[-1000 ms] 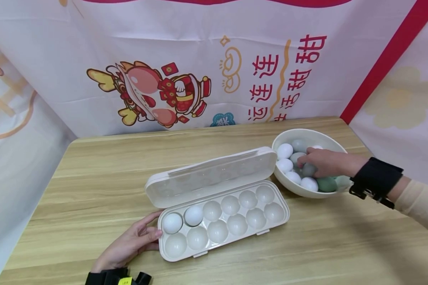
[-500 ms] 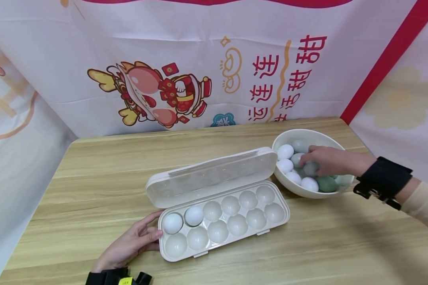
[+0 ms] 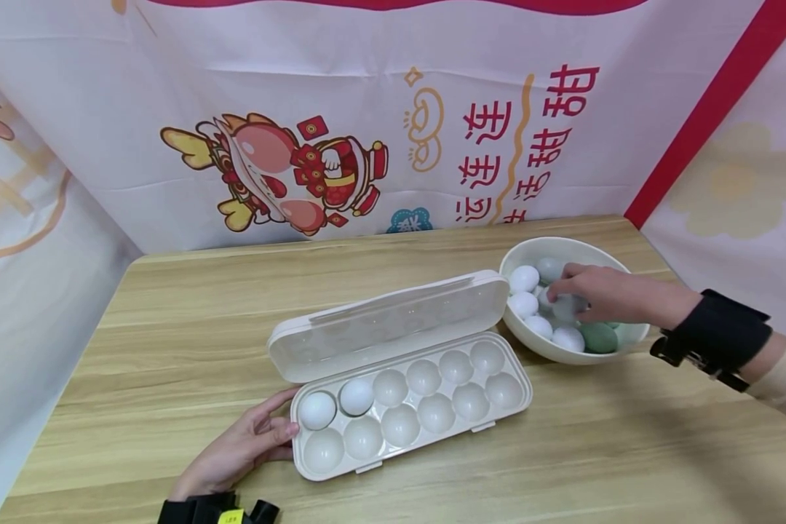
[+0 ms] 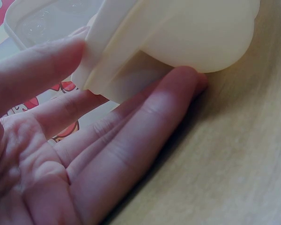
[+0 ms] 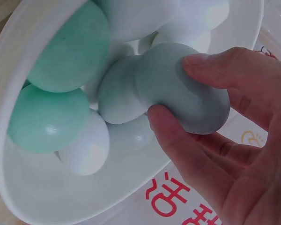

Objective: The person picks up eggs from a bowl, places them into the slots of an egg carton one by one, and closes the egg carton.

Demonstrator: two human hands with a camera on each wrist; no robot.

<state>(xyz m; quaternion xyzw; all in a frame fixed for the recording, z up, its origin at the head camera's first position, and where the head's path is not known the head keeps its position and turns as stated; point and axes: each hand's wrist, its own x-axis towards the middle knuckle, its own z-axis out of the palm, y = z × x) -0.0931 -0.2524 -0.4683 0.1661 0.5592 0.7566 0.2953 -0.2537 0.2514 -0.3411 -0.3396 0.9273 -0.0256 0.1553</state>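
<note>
In the head view my left hand (image 3: 245, 444) holds the left end of a white plastic egg box (image 3: 435, 413). The left wrist view has the thumb (image 4: 47, 61) on its rim and the fingers beneath. Two white eggs sit at the left of the box's back row: one at the end (image 3: 317, 410), the other egg (image 3: 356, 397) beside it. My right hand (image 3: 605, 291) is in a white bowl (image 3: 533, 348) of eggs. Between thumb and fingers it pinches a grey-green egg (image 5: 182, 84), which overlaps another grey-green egg (image 5: 119, 93) in the right wrist view.
The box's lid (image 3: 393, 320) stands raised behind it, its right end close to the bowl. White, grey and green eggs (image 3: 599, 338) fill the bowl. A wooden table (image 3: 190, 327) carries everything, with a printed cloth (image 3: 367, 87) hanging behind.
My right wrist has shifted a little to the right, and the grey-green egg in its fingers has tilted slightly within the bowl. The left hand and the egg box stay where they were.
</note>
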